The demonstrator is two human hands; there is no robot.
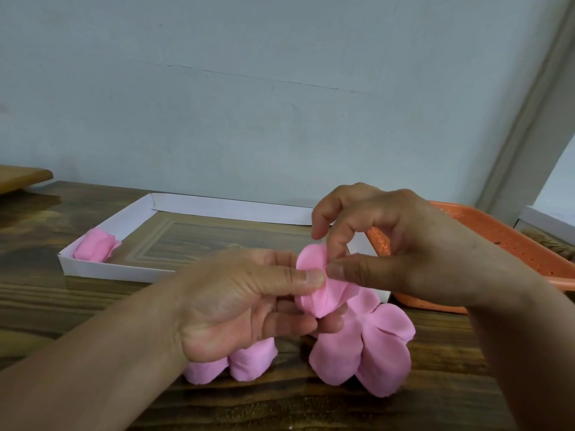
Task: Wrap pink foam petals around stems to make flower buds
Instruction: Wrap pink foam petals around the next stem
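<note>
A half-wrapped pink foam bud [323, 293] is held above the wooden table. My left hand [249, 303] grips it from the left, thumb pressed on its side and fingers curled under it. My right hand [389, 244] pinches the bud's upper petal edge between thumb and forefinger. The stem is hidden inside the foam and my fingers. Loose petals of the same flower [367, 353] hang below the bud, spreading down toward the table. Two rolled pink buds [230, 362] lie on the table under my left hand.
A shallow white cardboard tray [102, 269] lies behind my hands, with one finished pink bud [96, 248] in its left corner. An orange perforated plastic tray [497, 241] sits at the right. A wooden board edge [21, 178] shows far left. A pale wall stands behind.
</note>
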